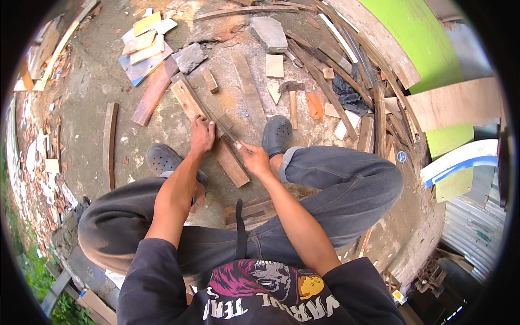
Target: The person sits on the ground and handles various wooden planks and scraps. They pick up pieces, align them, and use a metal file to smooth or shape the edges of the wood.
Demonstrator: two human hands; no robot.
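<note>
A wooden plank [232, 163] lies slanting on the ground between my feet. My left hand [202, 135] is closed over its middle, fingers curled on its upper face. Along the plank's right side runs a long, thin dark strip [194, 96], with a small flat brownish piece [225, 121] beside it near my left fingers; whether the two are joined I cannot tell. My right hand [254, 158] is closed in a pinch at the strip's near end, just right of the plank. The exact kind of the strip is unclear.
A short wood block [209, 80], a board [248, 84] and a claw hammer head [291, 86] lie beyond my hands. Grey stone chunks [269, 35] and stacked offcuts [146, 46] are farther off. Long timbers [379, 119] pile up at right; a narrow plank [110, 145] lies left.
</note>
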